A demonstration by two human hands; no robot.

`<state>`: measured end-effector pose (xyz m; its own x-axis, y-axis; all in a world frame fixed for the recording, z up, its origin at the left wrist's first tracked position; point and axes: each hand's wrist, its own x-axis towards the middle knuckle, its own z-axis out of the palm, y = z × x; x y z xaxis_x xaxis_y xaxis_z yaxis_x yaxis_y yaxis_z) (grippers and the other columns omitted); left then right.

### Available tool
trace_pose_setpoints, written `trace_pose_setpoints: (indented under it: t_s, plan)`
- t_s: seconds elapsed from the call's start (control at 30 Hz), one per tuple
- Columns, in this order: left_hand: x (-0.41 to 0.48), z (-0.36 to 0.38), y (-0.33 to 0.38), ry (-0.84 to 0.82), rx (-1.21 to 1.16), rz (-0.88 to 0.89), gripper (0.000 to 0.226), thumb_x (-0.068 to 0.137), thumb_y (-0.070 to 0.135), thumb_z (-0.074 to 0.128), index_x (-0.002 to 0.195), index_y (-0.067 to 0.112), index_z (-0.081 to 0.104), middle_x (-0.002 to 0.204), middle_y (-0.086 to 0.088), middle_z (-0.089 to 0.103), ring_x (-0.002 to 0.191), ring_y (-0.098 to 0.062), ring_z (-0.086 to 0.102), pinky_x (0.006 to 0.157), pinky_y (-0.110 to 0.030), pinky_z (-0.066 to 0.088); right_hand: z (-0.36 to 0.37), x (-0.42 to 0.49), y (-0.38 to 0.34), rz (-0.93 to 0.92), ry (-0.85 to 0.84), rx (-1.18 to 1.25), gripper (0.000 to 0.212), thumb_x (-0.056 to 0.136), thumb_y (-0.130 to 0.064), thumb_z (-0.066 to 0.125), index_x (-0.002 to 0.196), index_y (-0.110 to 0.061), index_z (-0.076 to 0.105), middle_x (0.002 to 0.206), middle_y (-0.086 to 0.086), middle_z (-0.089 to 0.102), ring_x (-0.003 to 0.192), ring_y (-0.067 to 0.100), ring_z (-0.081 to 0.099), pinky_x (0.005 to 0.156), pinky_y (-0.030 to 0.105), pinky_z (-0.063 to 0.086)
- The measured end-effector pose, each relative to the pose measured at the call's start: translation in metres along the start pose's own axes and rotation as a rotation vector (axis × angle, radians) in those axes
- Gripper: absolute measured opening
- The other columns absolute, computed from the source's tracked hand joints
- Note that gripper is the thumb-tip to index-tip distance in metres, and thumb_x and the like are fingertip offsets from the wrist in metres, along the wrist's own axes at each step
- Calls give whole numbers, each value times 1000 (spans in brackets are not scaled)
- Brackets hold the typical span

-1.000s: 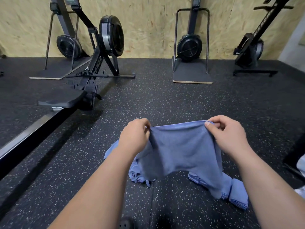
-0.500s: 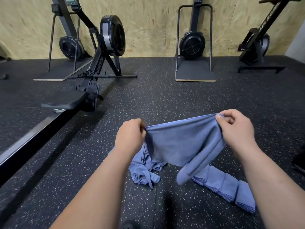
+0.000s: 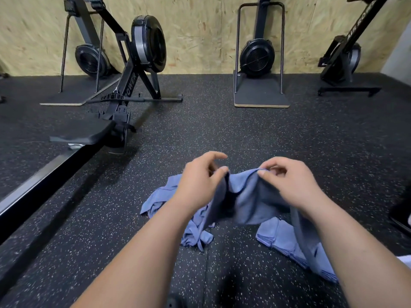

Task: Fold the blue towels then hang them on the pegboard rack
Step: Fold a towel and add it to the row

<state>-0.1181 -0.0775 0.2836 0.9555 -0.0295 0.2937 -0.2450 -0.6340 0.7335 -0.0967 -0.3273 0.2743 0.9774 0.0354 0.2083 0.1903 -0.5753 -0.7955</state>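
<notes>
Speckled rubber floor [image 3: 222, 130], chipboard wall [image 3: 200, 30] behind: your left hand [image 3: 198, 187] and right hand [image 3: 291, 185] each pinch one blue towel [image 3: 251, 201].

1. Black rubber floor [image 3: 244, 134] flecked with pale speckles.
2. Pale chipboard wall [image 3: 200, 36] behind.
3. Black rowing machine [image 3: 148, 44] at left, rail running nearer.
4. Two black upright fan machines on flat boards, one at the centre [image 3: 256, 55] and one at the left [image 3: 91, 60].
5. Tilted black rower [image 3: 342, 61] at far right.

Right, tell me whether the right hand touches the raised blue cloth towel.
Touching: head view shows the right hand pinching the top edge of the raised blue cloth towel.
</notes>
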Motion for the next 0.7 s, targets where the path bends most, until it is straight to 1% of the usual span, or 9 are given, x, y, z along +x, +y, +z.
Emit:
trace_pose_setpoints:
  t_s: [0.07, 0.1, 0.17, 0.23, 0.3, 0.37, 0.47, 0.57, 0.7]
  plan:
    - [-4, 13, 13, -115, -41, 82, 35, 99, 29, 73, 133, 34, 69, 76, 10, 67, 69, -2, 57, 71, -17, 44, 7, -5, -11, -77, -88, 38, 8, 88, -25, 85, 87, -30, 79, 71, -2, 69, 59, 6, 50, 63, 28, 43]
    - [-5, 18, 18, -152, -32, 116, 34, 100, 31, 71, 134, 35, 69, 75, 10, 67, 69, -3, 57, 70, -17, 44, 8, -7, -15, -105, -115, 58, 8, 89, -25, 85, 87, -31, 80, 74, 2, 70, 61, 8, 49, 64, 29, 43]
    - [-5, 23, 22, -172, 15, 147, 22, 102, 36, 68, 123, 35, 73, 73, 10, 66, 69, -5, 56, 68, -22, 45, 9, -7, -17, -119, -127, 96, 9, 89, -24, 85, 88, -32, 80, 77, 4, 71, 64, 10, 49, 66, 33, 44]
    - [-2, 23, 20, -157, 20, 115, 12, 101, 33, 69, 109, 31, 78, 77, 14, 69, 72, -2, 60, 70, -22, 45, 7, -7, -16, -102, -120, 139, 11, 88, -23, 86, 89, -33, 81, 76, 0, 72, 66, 12, 51, 68, 34, 46]
    - [0, 21, 17, -160, 29, 75, 8, 100, 31, 71, 99, 29, 79, 81, 16, 73, 76, -1, 63, 72, -24, 47, 5, -8, -14, -81, -120, 166, 11, 86, -24, 88, 89, -31, 81, 80, 0, 74, 67, 13, 55, 72, 36, 50]
    - [0, 19, 16, -171, 55, 57, 8, 100, 32, 70, 95, 28, 76, 79, 16, 71, 73, 1, 60, 70, -25, 46, 4, -7, -13, -73, -131, 145, 11, 85, -28, 89, 90, -32, 80, 81, -1, 75, 67, 12, 56, 72, 37, 51]
    - [0, 18, 16, -65, 78, 53, 10, 102, 32, 66, 94, 29, 71, 80, 17, 68, 75, 0, 60, 75, -29, 50, 3, -5, -10, -66, -162, 76, 11, 84, -31, 89, 89, -32, 79, 78, -5, 74, 63, 9, 55, 68, 35, 50]
    - [3, 13, 12, 71, 95, 10, 11, 103, 31, 63, 93, 31, 68, 83, 17, 69, 81, -8, 64, 79, -34, 53, -2, -2, -8, -49, -162, 2, 12, 83, -33, 90, 84, -30, 78, 74, -8, 73, 57, 3, 52, 62, 28, 45]
    - [5, 0, 7, 234, 144, -83, 14, 105, 33, 58, 94, 28, 66, 89, 13, 70, 88, -17, 64, 81, -37, 51, -17, 1, -3, -29, -121, -121, 15, 82, -37, 90, 77, -33, 77, 69, -11, 72, 55, 0, 55, 62, 29, 49]
